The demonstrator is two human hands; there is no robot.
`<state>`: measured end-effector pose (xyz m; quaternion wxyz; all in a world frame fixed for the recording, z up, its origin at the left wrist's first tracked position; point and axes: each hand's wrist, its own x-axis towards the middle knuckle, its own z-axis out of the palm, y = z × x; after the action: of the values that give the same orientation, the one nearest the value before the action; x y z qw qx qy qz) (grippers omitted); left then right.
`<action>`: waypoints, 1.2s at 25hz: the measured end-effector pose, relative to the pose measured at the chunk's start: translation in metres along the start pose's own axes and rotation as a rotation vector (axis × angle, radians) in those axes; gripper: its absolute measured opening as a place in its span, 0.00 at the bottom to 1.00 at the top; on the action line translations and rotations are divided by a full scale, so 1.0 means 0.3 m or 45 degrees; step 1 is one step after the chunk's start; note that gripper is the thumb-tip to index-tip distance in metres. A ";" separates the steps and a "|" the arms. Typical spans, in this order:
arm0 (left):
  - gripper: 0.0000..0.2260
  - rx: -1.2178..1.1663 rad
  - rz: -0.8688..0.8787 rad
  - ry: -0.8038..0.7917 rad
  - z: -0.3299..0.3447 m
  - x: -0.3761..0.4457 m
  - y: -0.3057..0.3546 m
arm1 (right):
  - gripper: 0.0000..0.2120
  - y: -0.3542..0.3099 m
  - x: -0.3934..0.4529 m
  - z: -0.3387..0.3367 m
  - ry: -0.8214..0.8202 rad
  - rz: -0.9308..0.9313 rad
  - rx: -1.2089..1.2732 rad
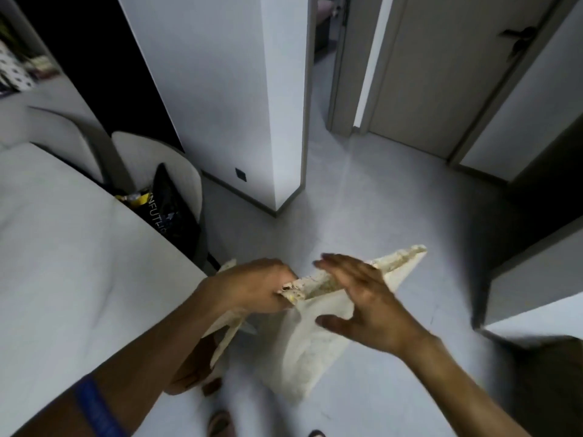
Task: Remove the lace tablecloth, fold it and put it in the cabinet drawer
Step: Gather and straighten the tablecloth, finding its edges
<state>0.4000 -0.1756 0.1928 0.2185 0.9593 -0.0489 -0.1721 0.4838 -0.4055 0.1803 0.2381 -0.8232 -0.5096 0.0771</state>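
Pale floor tiles point(378, 216) stretch toward a white wall corner point(252, 105) and two doors, with a white table point(79, 263) at the left and a chair point(157, 165) tucked beside it. Above the floor, the folded lace tablecloth point(315, 342) hangs between both hands. Curled fingers of the left hand point(255, 287) grip its upper folded edge at one end. Just beside it, the right hand point(366, 301) lies flat along that edge, fingers straight, thumb spread against the cloth's near face.
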 end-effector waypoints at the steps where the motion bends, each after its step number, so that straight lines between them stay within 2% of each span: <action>1: 0.05 0.067 0.016 -0.026 -0.006 0.012 0.024 | 0.36 -0.062 0.047 0.059 -0.122 -0.004 0.107; 2: 0.04 0.128 0.025 -0.048 -0.015 0.019 0.035 | 0.33 -0.099 0.091 0.095 -0.200 0.063 0.256; 4: 0.09 0.186 -0.001 -0.087 -0.029 0.003 0.011 | 0.19 -0.096 0.146 0.123 -0.264 0.237 0.629; 6: 0.11 0.115 -0.064 -0.100 -0.028 -0.044 -0.048 | 0.06 -0.064 0.152 0.143 -0.214 0.248 0.731; 8: 0.09 -0.010 -0.107 -0.052 -0.001 -0.107 -0.116 | 0.08 -0.063 0.150 0.172 -0.197 0.218 0.709; 10: 0.06 -0.116 -0.139 0.078 0.052 -0.163 -0.167 | 0.10 -0.085 0.162 0.200 -0.193 0.220 0.685; 13: 0.05 -0.251 -0.158 0.292 0.119 -0.217 -0.203 | 0.06 -0.137 0.194 0.229 -0.157 0.258 0.676; 17: 0.11 -0.372 -0.128 0.434 0.103 -0.236 -0.213 | 0.05 -0.177 0.229 0.222 -0.130 0.291 0.811; 19: 0.10 -0.422 -0.107 0.507 0.068 -0.237 -0.221 | 0.05 -0.172 0.244 0.206 -0.104 0.291 0.906; 24: 0.01 -0.247 -0.081 0.626 -0.024 -0.218 -0.188 | 0.06 -0.136 0.239 0.218 0.030 0.278 1.032; 26: 0.03 -0.141 -0.081 0.676 -0.068 -0.206 -0.152 | 0.09 -0.083 0.196 0.250 0.067 0.300 0.931; 28: 0.04 -0.076 -0.072 0.710 -0.115 -0.196 -0.112 | 0.12 -0.023 0.120 0.328 0.072 0.366 0.642; 30: 0.04 -0.029 -0.064 0.739 -0.154 -0.188 -0.072 | 0.14 0.009 0.033 0.441 0.021 0.568 0.431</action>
<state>0.3640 -0.1281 0.2399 0.2298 0.9668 0.0413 0.1038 0.4416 -0.3564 0.0646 0.3535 -0.8642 -0.2936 0.2048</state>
